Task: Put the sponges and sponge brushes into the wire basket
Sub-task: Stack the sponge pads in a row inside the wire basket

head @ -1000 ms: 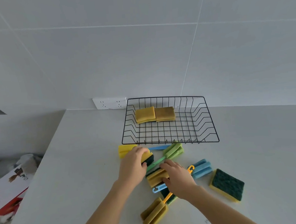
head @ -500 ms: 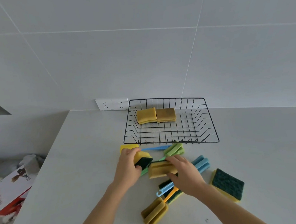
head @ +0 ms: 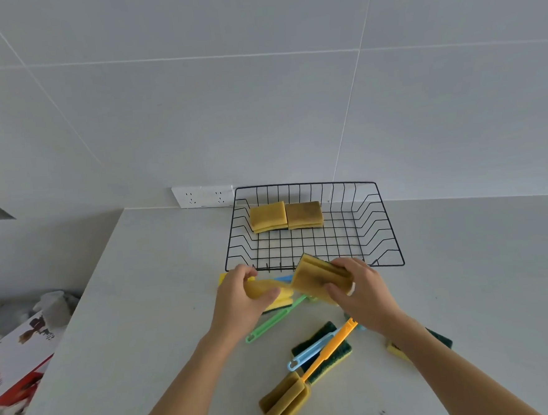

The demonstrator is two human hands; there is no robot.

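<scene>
A black wire basket (head: pixel 389 231) stands on the counter by the wall, with two brownish-yellow sponges (head: pixel 285 215) side by side at its back. Just in front of its near rim, my right hand (head: pixel 359 293) grips a brownish-yellow sponge (head: pixel 316 274), lifted and tilted. My left hand (head: pixel 240 298) pinches another yellow sponge (head: pixel 259 287) beside it. Below lie a yellow-green sponge (head: pixel 281 300), a green-handled brush (head: pixel 269 322), a blue-handled brush (head: pixel 312 350) and an orange-handled sponge brush (head: pixel 286 401) over a green scouring sponge (head: pixel 331 355). Another green-yellow sponge (head: pixel 441 340) is half hidden by my right forearm.
The grey counter (head: pixel 144 313) ends at a left edge, beyond which a red-and-white box (head: pixel 20 351) and crumpled bags lie lower down. A white double socket (head: pixel 203 196) sits on the tiled wall left of the basket.
Both hands have risen toward the basket's front rim. The right hand's sponge came up off the pile and tilted; the left hand lifted a yellow sponge.
</scene>
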